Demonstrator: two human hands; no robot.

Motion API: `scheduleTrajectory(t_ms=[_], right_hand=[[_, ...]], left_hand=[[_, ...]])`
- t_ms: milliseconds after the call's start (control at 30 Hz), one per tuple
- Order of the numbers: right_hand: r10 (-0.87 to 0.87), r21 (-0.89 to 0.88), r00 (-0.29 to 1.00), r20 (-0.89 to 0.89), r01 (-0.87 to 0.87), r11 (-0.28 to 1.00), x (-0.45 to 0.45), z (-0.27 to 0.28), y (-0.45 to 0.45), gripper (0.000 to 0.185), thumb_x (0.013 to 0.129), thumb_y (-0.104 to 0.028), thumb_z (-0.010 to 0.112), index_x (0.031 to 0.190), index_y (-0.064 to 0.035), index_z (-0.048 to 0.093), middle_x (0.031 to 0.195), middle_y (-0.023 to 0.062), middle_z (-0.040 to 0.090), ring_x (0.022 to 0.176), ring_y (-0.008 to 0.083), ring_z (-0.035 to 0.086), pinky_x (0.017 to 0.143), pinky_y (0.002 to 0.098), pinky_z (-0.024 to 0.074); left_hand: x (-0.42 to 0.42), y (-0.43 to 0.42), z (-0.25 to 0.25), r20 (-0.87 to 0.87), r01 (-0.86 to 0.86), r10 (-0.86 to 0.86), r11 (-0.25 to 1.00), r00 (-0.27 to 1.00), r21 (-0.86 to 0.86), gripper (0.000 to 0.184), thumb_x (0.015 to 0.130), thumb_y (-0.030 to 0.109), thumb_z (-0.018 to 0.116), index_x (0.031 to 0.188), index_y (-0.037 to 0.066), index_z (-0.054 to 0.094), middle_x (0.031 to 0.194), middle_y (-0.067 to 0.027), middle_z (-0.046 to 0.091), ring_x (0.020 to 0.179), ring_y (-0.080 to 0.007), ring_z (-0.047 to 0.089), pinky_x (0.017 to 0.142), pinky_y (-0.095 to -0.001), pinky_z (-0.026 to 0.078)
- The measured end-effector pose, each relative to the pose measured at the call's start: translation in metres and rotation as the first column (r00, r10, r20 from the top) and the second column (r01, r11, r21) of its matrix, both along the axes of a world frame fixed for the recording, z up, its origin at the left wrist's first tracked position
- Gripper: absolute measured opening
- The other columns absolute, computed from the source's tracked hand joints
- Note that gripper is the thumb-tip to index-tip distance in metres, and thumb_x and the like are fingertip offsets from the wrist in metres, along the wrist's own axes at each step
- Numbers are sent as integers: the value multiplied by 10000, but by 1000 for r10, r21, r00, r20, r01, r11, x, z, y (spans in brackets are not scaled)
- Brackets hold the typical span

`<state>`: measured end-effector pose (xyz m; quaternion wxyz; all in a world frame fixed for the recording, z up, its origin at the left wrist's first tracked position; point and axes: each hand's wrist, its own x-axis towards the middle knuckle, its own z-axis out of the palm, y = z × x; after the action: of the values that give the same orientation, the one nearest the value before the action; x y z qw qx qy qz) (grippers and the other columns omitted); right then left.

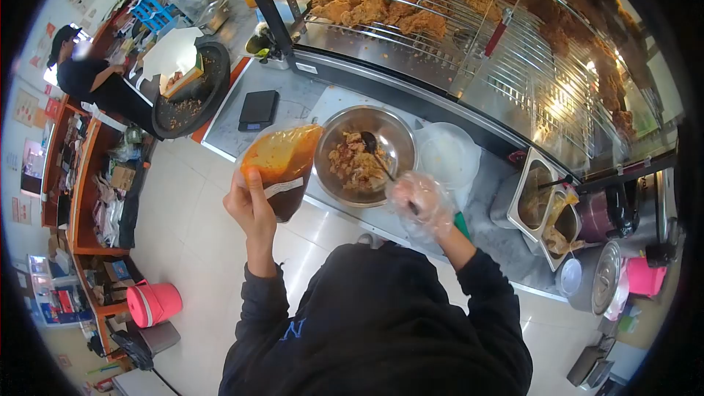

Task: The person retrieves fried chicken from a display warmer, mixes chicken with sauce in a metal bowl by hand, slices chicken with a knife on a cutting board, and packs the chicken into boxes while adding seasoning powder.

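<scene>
My left hand (251, 204) grips a clear plastic bag (282, 161) with orange-red sauce inside, held up just left of a steel bowl (405, 139). Chopped, brownish food (350, 161) lies in the bowl. In a clear plastic glove, my right hand (416, 196) is closed on the handle of a dark spoon (369, 141), whose head rests on the food. Under the bowl is a white board (330, 102). A translucent white lid (442, 155) lies right of the bowl.
A black scale (258, 110) sits on the counter at the left. Behind stands a glass cabinet with fried chicken (422, 23) on racks. Steel containers (533, 198) are at the right. Another person (84, 73) stands far left near a large dark pan (174, 123).
</scene>
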<state>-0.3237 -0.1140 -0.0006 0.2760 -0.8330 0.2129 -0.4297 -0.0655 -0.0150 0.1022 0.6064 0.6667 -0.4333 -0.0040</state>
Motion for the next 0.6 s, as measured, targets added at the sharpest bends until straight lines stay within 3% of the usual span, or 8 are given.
scheduleTrajectory(t_ms=[33, 67, 133, 233, 333, 433, 600], right_hand=[[-27, 75, 999, 44, 24, 997, -7, -12, 4, 147, 857, -194, 576, 789, -80, 515, 743, 50, 531, 708, 231, 553, 671, 401, 458], [-108, 318, 956, 274, 16, 948, -4, -11, 12, 196, 889, -248, 534, 796, -82, 489, 746, 40, 505, 704, 222, 545, 671, 397, 455], [-406, 700, 710, 576, -172, 693, 11, -4, 31, 306, 953, -356, 451, 810, -86, 436, 754, 20, 453, 698, 202, 529, 671, 388, 448], [-486, 762, 660, 573, -211, 612, 23, 6, 38, 373, 997, -393, 261, 833, -79, 381, 746, 39, 412, 712, 198, 512, 714, 366, 444], [-513, 760, 609, 605, -247, 601, 36, 20, 49, 393, 994, -427, 220, 837, -89, 346, 757, 42, 380, 718, 194, 506, 727, 361, 438], [-500, 720, 571, 651, -256, 645, 42, 32, 48, 376, 991, -426, 266, 818, -106, 362, 735, 15, 374, 664, 187, 498, 661, 346, 438], [-517, 721, 545, 660, -266, 640, 44, 32, 44, 385, 989, -436, 257, 813, -108, 359, 692, 22, 383, 660, 187, 503, 654, 347, 440]], left_hand=[[-1, -1, 1, 14, 11, -10, 1000, 1000, -11, 262, 940, 168, 508, 986, -71, 606, 776, -70, 640, 702, -90, 575, 628, -224, 446], [-2, -3, 3, 28, 23, -22, 1000, 999, -20, 257, 940, 168, 511, 959, -72, 604, 743, -57, 624, 668, -83, 556, 596, -221, 433], [-2, -5, 6, 62, 40, -39, 999, 997, -10, 246, 936, 162, 518, 903, -70, 595, 677, -37, 583, 606, -71, 508, 538, -221, 399], [-4, -5, 6, 106, 48, -52, 998, 993, 43, 237, 928, 147, 530, 823, -61, 570, 597, -23, 514, 540, -63, 429, 478, -234, 344], [-4, -6, 4, 140, 66, -79, 993, 987, 95, 234, 920, 135, 540, 779, -52, 550, 560, -28, 474, 515, -64, 393, 457, -249, 315], [-6, -9, -1, 162, 90, -107, 990, 981, 104, 224, 913, 128, 547, 772, -46, 549, 537, -45, 456, 499, -71, 390, 450, -256, 310], [-7, -13, -9, 148, 89, -108, 987, 983, 132, 220, 903, 125, 557, 772, -52, 548, 502, -80, 441, 467, -92, 394, 441, -274, 316]])
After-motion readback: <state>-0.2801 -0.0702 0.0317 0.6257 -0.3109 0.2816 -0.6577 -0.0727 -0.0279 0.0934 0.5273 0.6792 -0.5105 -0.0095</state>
